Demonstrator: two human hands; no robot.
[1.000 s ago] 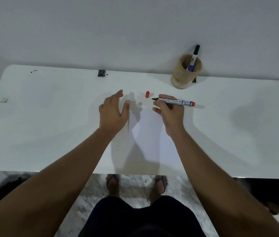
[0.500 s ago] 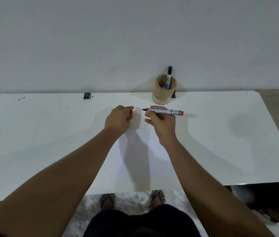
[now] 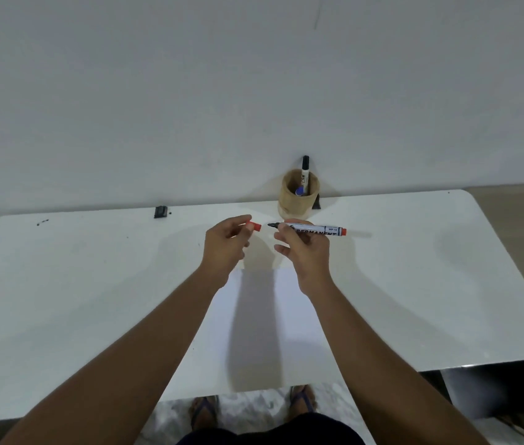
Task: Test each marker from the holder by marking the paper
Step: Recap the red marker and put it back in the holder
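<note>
My right hand (image 3: 304,248) grips an uncapped permanent marker (image 3: 313,229) held level above the table, its dark tip pointing left and its red end to the right. My left hand (image 3: 227,244) pinches the red cap (image 3: 254,226) just left of that tip, a small gap between them. A white sheet of paper (image 3: 264,329) lies on the table below both hands, partly in their shadow. At the back stands a wooden holder (image 3: 299,200) with a black-capped marker (image 3: 305,173) and a blue-capped one (image 3: 300,190) inside.
The white table (image 3: 77,300) runs against a plain wall. A small black object (image 3: 160,211) sits at the back edge on the left, another dark piece (image 3: 317,202) behind the holder. Small dark specks (image 3: 42,222) mark the far left. Below the near edge are my feet in sandals.
My left hand picked the red cap up off the table and lifted it level with the marker tip. Both hands rose, and the camera tilted up toward the wall.
</note>
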